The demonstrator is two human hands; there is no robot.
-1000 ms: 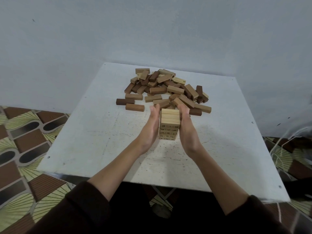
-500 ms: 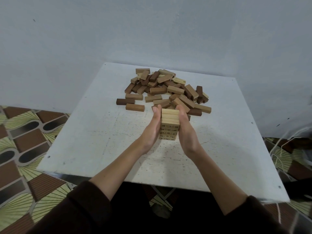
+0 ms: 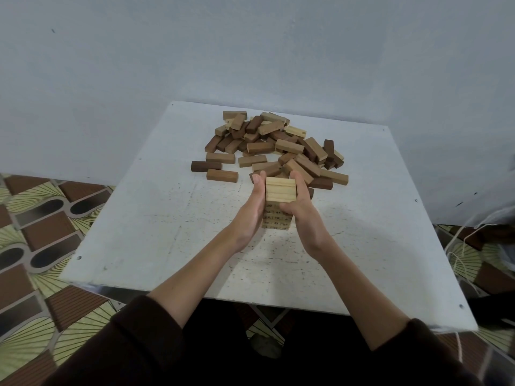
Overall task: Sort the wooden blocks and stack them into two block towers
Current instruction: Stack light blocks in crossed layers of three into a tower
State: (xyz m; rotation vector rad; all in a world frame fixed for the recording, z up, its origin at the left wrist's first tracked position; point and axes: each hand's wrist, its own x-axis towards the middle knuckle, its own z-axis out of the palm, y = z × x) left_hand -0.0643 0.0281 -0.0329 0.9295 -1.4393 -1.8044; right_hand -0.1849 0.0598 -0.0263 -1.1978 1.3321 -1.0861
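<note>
I see left hand (image 3: 252, 211) and right hand (image 3: 302, 211), fingers straight, pressing sides of pale tower (image 3: 279, 200) mid-frame on desk (image 3: 145, 232). One tower started; mixed pile (image 3: 274, 147) above it unsorted, second tower absent.

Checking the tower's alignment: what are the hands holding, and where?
The left hand and right hand press the opposite side faces of the pale wooden block tower, squaring it.
</note>
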